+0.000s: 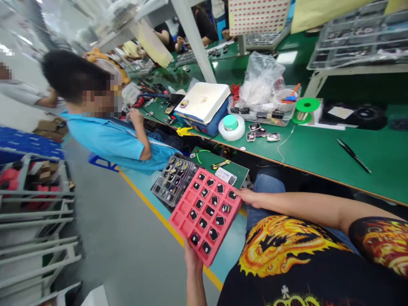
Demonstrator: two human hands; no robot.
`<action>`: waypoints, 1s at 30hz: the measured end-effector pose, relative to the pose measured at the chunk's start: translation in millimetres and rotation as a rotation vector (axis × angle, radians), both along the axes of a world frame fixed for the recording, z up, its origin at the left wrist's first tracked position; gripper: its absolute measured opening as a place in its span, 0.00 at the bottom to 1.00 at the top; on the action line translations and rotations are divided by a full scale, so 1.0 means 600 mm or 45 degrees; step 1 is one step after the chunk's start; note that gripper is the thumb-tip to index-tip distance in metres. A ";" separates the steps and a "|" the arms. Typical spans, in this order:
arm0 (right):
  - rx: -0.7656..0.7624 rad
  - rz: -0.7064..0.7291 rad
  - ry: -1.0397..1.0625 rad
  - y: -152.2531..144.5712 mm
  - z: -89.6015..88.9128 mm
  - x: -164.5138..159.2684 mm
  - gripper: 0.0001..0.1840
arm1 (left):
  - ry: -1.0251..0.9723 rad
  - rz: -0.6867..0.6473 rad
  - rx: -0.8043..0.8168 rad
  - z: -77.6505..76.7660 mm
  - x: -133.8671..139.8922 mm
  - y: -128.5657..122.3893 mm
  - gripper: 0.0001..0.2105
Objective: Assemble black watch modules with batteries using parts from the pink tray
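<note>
Left hand (193, 256) and right hand (247, 196) held the loaded red tray (211, 222), fingers clamped on its edges; moving it seemingly called for level handling.

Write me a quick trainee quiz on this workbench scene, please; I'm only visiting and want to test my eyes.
1. True or false: the left hand and the right hand both hold the pinkish-red tray.
2. Which of these stands farthest right in the picture?
A) white tape roll
B) green spool
C) blue box
3. Fill in the blank: the neighbour's shirt, at the left of the picture, is ____ in colour.

Key: 1. True. 2. B. 3. Blue.
</note>
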State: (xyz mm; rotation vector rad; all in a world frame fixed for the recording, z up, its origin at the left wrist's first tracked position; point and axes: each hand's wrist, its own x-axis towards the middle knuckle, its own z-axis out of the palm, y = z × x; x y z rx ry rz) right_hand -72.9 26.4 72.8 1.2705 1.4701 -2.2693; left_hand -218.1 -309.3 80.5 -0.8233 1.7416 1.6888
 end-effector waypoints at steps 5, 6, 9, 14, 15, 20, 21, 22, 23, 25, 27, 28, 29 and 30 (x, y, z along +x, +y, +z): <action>-0.025 -0.038 0.057 0.004 -0.015 0.002 0.20 | 0.039 -0.009 0.319 -0.028 -0.003 -0.013 0.26; -0.030 -0.051 0.054 0.003 -0.015 0.003 0.20 | 0.024 -0.017 0.352 -0.030 -0.003 -0.015 0.27; -0.064 -0.093 0.033 -0.001 -0.007 0.003 0.20 | -0.012 -0.048 0.442 -0.030 -0.004 -0.018 0.30; -0.107 -0.153 0.014 -0.015 0.015 -0.005 0.21 | -0.054 -0.097 0.555 -0.027 -0.011 -0.026 0.31; -0.105 -0.161 0.012 -0.017 0.016 -0.007 0.21 | -0.060 -0.115 0.566 -0.027 -0.014 -0.028 0.30; -0.081 -0.188 -0.016 -0.022 0.009 -0.012 0.17 | -0.066 -0.099 0.428 -0.024 -0.022 -0.024 0.29; -0.088 -0.192 -0.025 -0.022 0.007 -0.011 0.18 | -0.061 -0.087 0.384 -0.022 -0.022 -0.021 0.29; -0.100 -0.198 -0.038 -0.021 0.007 -0.010 0.19 | -0.054 -0.086 0.344 -0.021 -0.021 -0.017 0.29; -0.117 -0.207 -0.051 -0.020 0.008 -0.009 0.20 | -0.042 -0.095 0.304 -0.019 -0.021 -0.013 0.29; -0.152 -0.243 -0.077 -0.016 0.010 -0.002 0.25 | 0.021 -0.134 0.179 -0.014 -0.022 -0.007 0.28; -0.178 -0.306 -0.110 -0.008 0.014 0.012 0.29 | 0.190 -0.207 -0.116 -0.006 -0.028 -0.008 0.25; -0.189 -0.345 -0.131 -0.002 0.016 0.023 0.30 | 0.292 -0.246 -0.298 -0.001 -0.034 -0.011 0.24; -0.201 -0.387 -0.154 0.005 0.017 0.036 0.32 | 0.388 -0.279 -0.470 0.005 -0.042 -0.016 0.22; -0.215 -0.431 -0.178 0.013 0.020 0.051 0.34 | 0.466 -0.301 -0.617 0.013 -0.051 -0.021 0.22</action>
